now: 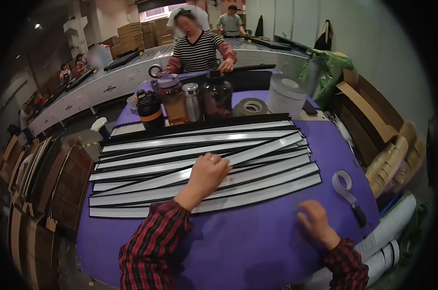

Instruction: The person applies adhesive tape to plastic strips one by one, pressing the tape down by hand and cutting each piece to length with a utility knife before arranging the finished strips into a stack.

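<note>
Several long white strips with black edges (272,194) lie side by side across the purple table. My left hand (209,175) is closed on one black-edged strip (262,151), which slants across the others, its right end farther from me. The fingertips are partly hidden behind the knuckles. Over the bare purple surface to the right, my right hand (316,223) holds nothing; its fingers are loosely bent and apart, slightly blurred. To the right of that hand lie a roll of pale tape (343,181) and a small tool with a black handle (359,216).
Behind the strips stand a dark bottle (150,110), a purple-lidded jar (173,99), a steel flask (192,102), a large dark jug (217,96), a tape roll (250,107) and a white roll (287,96). Across the table a person (197,50) works. Cardboard (59,183) stands at left.
</note>
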`<state>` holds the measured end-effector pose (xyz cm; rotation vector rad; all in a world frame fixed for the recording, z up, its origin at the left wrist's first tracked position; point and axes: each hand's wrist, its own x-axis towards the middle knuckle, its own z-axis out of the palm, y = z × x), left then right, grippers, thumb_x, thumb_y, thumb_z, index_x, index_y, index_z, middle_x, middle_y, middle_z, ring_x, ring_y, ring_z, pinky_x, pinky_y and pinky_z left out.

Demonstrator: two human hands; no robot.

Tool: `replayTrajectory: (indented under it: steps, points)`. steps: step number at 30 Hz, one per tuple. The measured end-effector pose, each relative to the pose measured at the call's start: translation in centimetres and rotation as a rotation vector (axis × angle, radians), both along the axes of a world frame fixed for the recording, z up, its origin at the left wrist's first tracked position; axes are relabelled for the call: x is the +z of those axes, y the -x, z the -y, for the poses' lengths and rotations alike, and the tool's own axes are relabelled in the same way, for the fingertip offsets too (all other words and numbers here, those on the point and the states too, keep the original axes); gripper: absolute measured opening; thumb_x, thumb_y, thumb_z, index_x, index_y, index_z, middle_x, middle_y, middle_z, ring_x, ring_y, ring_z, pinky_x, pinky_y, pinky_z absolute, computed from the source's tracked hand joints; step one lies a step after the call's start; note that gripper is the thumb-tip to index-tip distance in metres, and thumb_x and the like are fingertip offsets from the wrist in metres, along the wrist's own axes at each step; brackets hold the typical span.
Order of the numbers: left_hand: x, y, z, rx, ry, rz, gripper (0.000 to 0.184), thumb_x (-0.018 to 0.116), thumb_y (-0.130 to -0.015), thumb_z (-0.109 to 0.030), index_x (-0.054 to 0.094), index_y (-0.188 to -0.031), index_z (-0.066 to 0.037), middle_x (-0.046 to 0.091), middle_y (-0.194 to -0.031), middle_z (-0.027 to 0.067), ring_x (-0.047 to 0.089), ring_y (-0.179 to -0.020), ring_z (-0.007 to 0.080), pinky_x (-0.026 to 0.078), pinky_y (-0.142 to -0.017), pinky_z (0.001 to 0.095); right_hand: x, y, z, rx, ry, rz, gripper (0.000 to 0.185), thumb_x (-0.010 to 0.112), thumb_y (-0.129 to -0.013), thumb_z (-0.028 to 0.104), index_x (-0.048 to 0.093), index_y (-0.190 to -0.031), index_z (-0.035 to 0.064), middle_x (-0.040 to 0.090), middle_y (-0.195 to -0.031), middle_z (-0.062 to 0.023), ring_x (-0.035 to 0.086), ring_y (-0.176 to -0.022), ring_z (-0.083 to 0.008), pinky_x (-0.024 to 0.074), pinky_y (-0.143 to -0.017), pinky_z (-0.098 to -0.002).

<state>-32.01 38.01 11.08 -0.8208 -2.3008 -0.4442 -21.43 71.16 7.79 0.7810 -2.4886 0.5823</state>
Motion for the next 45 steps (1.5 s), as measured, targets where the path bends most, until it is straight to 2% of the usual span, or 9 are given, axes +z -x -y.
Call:
replayTrajectory:
  steps: [7, 11, 14, 20, 23, 27, 33, 41, 45]
  points:
    - [-1.2, 16.3, 10.9, 0.652, 0.142, 0.268, 0.041, 0.038, -0.087, -0.039, 0.059, -0.083, -0.004, 0.059, -0.087, 0.0129, 0.054, -0.087, 0.0284, 0.040, -0.072, 0.0407, -2.6, 2.4, 10.1, 0.257, -0.088, 0.202, 0.023, 0.065, -0.061, 0.012, 0.057, -0.082, 0.0078, 0.052, -0.078, -0.0047, 0.051, -0.073, -0.0235, 0.0410, -0.065, -0.0337]
    - [-2.6, 18.9, 12.3, 0.634, 0.147, 0.446, 0.055, 0.035, -0.087, -0.043, 0.062, -0.065, -0.001, 0.060, -0.066, 0.0173, 0.059, -0.065, 0.0320, 0.042, -0.070, 0.0429, -2.9, 2.5, 10.0, 0.178, -0.071, 0.174, 0.020, 0.064, -0.060, 0.010, 0.056, -0.079, 0.0086, 0.051, -0.078, -0.0043, 0.050, -0.074, -0.0236, 0.0400, -0.065, -0.0339]
    - [-1.4, 18.9, 11.9, 0.531, 0.101, 0.711, 0.048, 0.035, -0.087, -0.040, 0.065, -0.075, -0.004, 0.061, -0.068, 0.0151, 0.059, -0.069, 0.0310, 0.042, -0.073, 0.0442, -2.4, 2.4, 10.5, 0.075, -0.042, 0.196, 0.020, 0.062, -0.059, 0.008, 0.055, -0.078, 0.0092, 0.050, -0.078, -0.0042, 0.050, -0.073, -0.0241, 0.0393, -0.066, -0.0350]
    - [-1.1, 12.5, 11.7, 0.443, 0.072, 0.520, 0.041, 0.040, -0.084, -0.036, 0.049, -0.115, -0.011, 0.051, -0.111, 0.0107, 0.044, -0.107, 0.0287, 0.033, -0.086, 0.0425, -2.4, 2.5, 10.7, 0.007, -0.026, 0.209, 0.021, 0.060, -0.058, 0.011, 0.054, -0.078, 0.0097, 0.049, -0.080, -0.0053, 0.049, -0.075, -0.0252, 0.0385, -0.068, -0.0364]
    - [-1.6, 11.2, 12.5, 0.378, 0.031, 0.364, 0.039, 0.040, -0.085, -0.036, 0.049, -0.114, -0.013, 0.052, -0.111, 0.0113, 0.046, -0.104, 0.0281, 0.031, -0.086, 0.0423, -1.9, 2.7, 10.9, -0.057, -0.052, 0.271, 0.020, 0.059, -0.059, 0.015, 0.054, -0.078, 0.0099, 0.049, -0.082, -0.0061, 0.048, -0.079, -0.0256, 0.0379, -0.070, -0.0375]
    - [3.9, 14.0, 12.8, 0.376, 0.189, 0.904, 0.038, 0.037, -0.086, -0.035, 0.048, -0.115, -0.014, 0.052, -0.111, 0.0121, 0.048, -0.101, 0.0288, 0.032, -0.085, 0.0446, -2.2, 2.4, 10.5, -0.097, -0.067, 0.311, 0.023, 0.060, -0.060, 0.018, 0.054, -0.081, 0.0109, 0.048, -0.087, -0.0058, 0.047, -0.085, -0.0248, 0.0370, -0.074, -0.0380]
    - [-2.5, 19.3, 12.8, 0.504, 0.157, 0.839, 0.046, 0.037, -0.086, -0.036, 0.038, -0.124, -0.010, 0.037, -0.129, 0.0148, 0.031, -0.120, 0.0353, 0.022, -0.095, 0.0532, -2.2, 2.4, 10.2, -0.046, -0.100, 0.369, 0.025, 0.059, -0.064, 0.023, 0.055, -0.087, 0.0147, 0.048, -0.091, -0.0035, 0.047, -0.089, -0.0219, 0.0365, -0.078, -0.0358]
    - [-2.7, 18.6, 11.7, 0.459, 0.276, 0.588, 0.032, 0.040, -0.086, -0.032, 0.057, -0.104, -0.012, 0.058, -0.099, 0.0128, 0.048, -0.102, 0.0285, 0.023, -0.087, 0.0619, -2.3, 2.3, 10.2, -0.070, -0.111, 0.374, 0.025, 0.059, -0.064, 0.025, 0.055, -0.087, 0.0162, 0.048, -0.091, -0.0015, 0.046, -0.090, -0.0197, 0.0351, -0.079, -0.0337]
    - [-1.2, 18.2, 11.9, 0.334, -0.009, 0.820, 0.038, 0.038, -0.084, -0.036, 0.059, -0.099, -0.008, 0.059, -0.091, 0.0190, 0.053, -0.091, 0.0343, 0.038, -0.080, 0.0452, -2.5, 2.3, 10.2, -0.073, -0.119, 0.352, 0.025, 0.059, -0.064, 0.025, 0.055, -0.087, 0.0166, 0.048, -0.091, -0.0011, 0.046, -0.089, -0.0190, 0.0350, -0.079, -0.0332]
